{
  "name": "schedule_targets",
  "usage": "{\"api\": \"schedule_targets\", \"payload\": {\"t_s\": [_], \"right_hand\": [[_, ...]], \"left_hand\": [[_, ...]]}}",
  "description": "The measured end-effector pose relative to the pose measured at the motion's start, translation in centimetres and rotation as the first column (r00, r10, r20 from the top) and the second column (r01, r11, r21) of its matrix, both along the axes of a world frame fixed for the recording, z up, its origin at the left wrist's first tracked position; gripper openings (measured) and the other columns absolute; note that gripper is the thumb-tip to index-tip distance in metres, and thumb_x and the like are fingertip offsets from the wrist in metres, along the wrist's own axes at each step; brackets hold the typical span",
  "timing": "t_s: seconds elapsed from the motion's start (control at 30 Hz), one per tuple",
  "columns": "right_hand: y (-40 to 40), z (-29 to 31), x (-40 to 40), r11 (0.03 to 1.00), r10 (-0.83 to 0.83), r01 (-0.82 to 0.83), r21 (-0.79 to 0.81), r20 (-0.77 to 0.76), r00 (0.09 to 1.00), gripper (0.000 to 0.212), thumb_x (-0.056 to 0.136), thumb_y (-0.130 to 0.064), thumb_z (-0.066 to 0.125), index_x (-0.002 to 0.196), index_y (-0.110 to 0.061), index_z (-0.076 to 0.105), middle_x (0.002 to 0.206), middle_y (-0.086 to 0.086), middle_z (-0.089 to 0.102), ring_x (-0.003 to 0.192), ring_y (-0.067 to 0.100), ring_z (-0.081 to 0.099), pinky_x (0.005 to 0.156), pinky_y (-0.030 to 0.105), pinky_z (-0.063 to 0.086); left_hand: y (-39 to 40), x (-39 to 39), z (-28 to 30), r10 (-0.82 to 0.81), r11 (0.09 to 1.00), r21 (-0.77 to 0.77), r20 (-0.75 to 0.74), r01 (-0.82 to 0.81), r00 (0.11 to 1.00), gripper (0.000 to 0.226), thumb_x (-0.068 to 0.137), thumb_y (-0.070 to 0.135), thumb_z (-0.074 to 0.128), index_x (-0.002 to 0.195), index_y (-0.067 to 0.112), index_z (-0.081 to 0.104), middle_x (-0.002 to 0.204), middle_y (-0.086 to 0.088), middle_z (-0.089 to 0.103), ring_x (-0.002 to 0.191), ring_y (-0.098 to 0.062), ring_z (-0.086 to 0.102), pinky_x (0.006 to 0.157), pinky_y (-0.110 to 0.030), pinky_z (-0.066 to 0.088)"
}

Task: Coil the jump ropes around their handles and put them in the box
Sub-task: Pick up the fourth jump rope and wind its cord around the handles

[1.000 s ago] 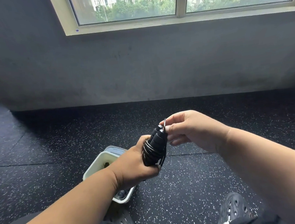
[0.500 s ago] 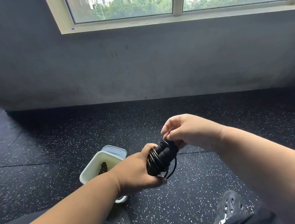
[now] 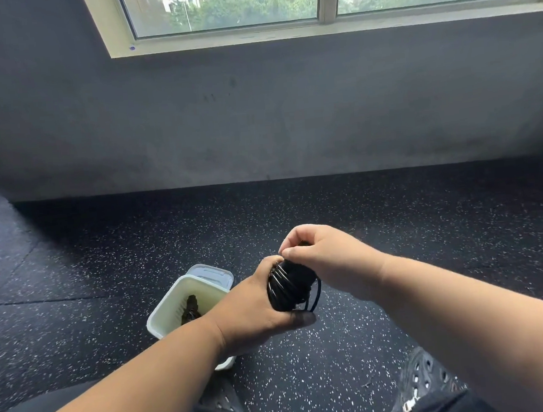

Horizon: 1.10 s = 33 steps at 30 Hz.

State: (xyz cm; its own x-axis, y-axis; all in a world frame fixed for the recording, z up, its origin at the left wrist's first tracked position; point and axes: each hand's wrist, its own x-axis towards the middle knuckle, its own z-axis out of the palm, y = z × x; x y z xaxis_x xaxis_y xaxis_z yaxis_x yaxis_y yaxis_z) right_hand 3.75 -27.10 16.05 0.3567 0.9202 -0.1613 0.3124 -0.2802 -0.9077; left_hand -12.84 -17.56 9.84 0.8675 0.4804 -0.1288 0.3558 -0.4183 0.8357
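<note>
the left hand (image 3: 252, 308) is gripping a black jump rope (image 3: 286, 286), its cord coiled around the handles, in mid-air just right of the white box (image 3: 162, 315). the right hand (image 3: 326, 260) is pinching the bundle's far end with curled fingers. another dark rope (image 3: 190, 309) is lying inside the box on the speckled floor (image 3: 341, 363).

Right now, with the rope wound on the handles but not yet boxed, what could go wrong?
1. A loose loop hangs off the jump rope bundle; if the right hand, pinching at the top end, lets go untucked, the coils may unwind.
2. The left hand holds only the bundle's lower side, so the coils could slide off.
3. The box already holds something dark and sits partly behind the left arm, so the drop could miss.
</note>
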Motion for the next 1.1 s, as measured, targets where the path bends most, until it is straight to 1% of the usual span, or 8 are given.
{"api": "schedule_targets", "payload": {"t_s": [0.2, 0.27, 0.37, 0.5, 0.6, 0.7, 0.9, 1.1], "right_hand": [[0.3, -0.4, -0.4, 0.978, -0.106, 0.145, 0.152, -0.242, 0.964, 0.016, 0.095, -0.030, 0.067, 0.111, -0.027, 0.069, 0.102, 0.000, 0.072, 0.088, 0.012, 0.066, 0.082, 0.032, 0.052], [0.1, -0.2, -0.5, 0.957, -0.189, 0.213, 0.198, -0.135, 0.973, 0.025, 0.095, -0.030, 0.071, 0.119, -0.029, 0.063, 0.105, -0.003, 0.071, 0.090, 0.008, 0.067, 0.082, 0.029, 0.054], [-0.1, -0.2, -0.8, 0.956, -0.251, 0.229, 0.182, 0.109, 0.962, 0.026, 0.084, -0.030, 0.079, 0.105, -0.031, 0.063, 0.082, -0.002, 0.072, 0.067, 0.004, 0.064, 0.063, 0.024, 0.049], [-0.2, -0.7, -0.8, 0.950, -0.251, 0.214, 0.228, 0.151, 0.956, 0.022, 0.082, -0.015, 0.075, 0.096, -0.031, 0.067, 0.076, -0.003, 0.073, 0.060, 0.004, 0.061, 0.059, 0.023, 0.048], [-0.5, -0.9, -1.4, 0.951, -0.162, 0.049, 0.304, 0.359, 0.919, 0.016, 0.085, -0.015, 0.074, 0.093, -0.028, 0.073, 0.076, -0.008, 0.073, 0.063, 0.002, 0.061, 0.062, 0.019, 0.048], [-0.5, -1.4, -1.9, 0.945, -0.116, -0.099, 0.312, 0.601, 0.791, 0.018, 0.086, -0.016, 0.074, 0.100, -0.028, 0.075, 0.087, -0.010, 0.075, 0.076, 0.006, 0.065, 0.074, 0.020, 0.051], [0.1, -1.8, 0.2, 0.973, -0.169, 0.136, 0.185, 0.176, 0.970, 0.018, 0.089, -0.036, 0.078, 0.099, -0.030, 0.065, 0.079, 0.002, 0.072, 0.062, 0.006, 0.061, 0.061, 0.028, 0.052], [0.4, -3.1, 0.3, 0.981, -0.161, 0.176, 0.078, -0.164, 0.973, 0.015, 0.096, -0.028, 0.072, 0.104, -0.018, 0.065, 0.091, 0.012, 0.073, 0.069, 0.015, 0.066, 0.063, 0.031, 0.052]], "left_hand": [[1.0, 0.2, 0.3, 0.102, 0.994, -0.043, 0.103, -0.098, 0.989, 0.095, 0.066, 0.057, 0.092, 0.144, 0.059, 0.037, 0.120, 0.013, 0.071, 0.110, -0.013, 0.070, 0.101, -0.047, 0.056], [1.3, 0.2, 0.7, 0.157, 0.987, -0.048, 0.150, -0.151, 0.976, 0.099, 0.067, 0.058, 0.090, 0.147, 0.062, 0.032, 0.127, 0.018, 0.069, 0.115, -0.009, 0.068, 0.104, -0.044, 0.055], [1.8, 0.0, 0.9, 0.227, 0.973, -0.011, 0.168, -0.229, 0.959, 0.100, 0.065, 0.069, 0.086, 0.146, 0.066, 0.028, 0.128, 0.022, 0.068, 0.118, -0.007, 0.066, 0.107, -0.043, 0.052], [1.5, 0.0, 0.6, 0.288, 0.956, 0.025, 0.089, -0.292, 0.953, 0.102, 0.063, 0.078, 0.080, 0.146, 0.065, 0.023, 0.123, 0.020, 0.069, 0.113, -0.004, 0.066, 0.105, -0.037, 0.052], [1.1, 0.4, 0.6, 0.319, 0.945, 0.074, -0.008, -0.317, 0.948, 0.114, 0.052, 0.098, 0.066, 0.148, 0.059, 0.018, 0.123, 0.015, 0.069, 0.108, -0.008, 0.067, 0.100, -0.037, 0.054], [1.2, 0.5, 0.2, 0.328, 0.942, 0.085, -0.042, -0.324, 0.944, 0.109, 0.057, 0.093, 0.070, 0.147, 0.056, 0.020, 0.119, 0.013, 0.070, 0.106, -0.009, 0.068, 0.097, -0.037, 0.056], [1.8, -0.2, -0.2, 0.361, 0.874, -0.378, 0.081, -0.306, 0.929, 0.105, 0.056, 0.074, 0.090, 0.144, 0.043, 0.039, 0.121, 0.007, 0.073, 0.114, -0.013, 0.069, 0.098, -0.037, 0.056], [3.4, -0.9, 0.0, 0.426, 0.800, -0.454, -0.029, -0.391, 0.904, 0.090, 0.073, 0.031, 0.096, 0.142, 0.031, 0.038, 0.122, -0.002, 0.069, 0.107, -0.019, 0.070, 0.077, -0.033, 0.058]]}}
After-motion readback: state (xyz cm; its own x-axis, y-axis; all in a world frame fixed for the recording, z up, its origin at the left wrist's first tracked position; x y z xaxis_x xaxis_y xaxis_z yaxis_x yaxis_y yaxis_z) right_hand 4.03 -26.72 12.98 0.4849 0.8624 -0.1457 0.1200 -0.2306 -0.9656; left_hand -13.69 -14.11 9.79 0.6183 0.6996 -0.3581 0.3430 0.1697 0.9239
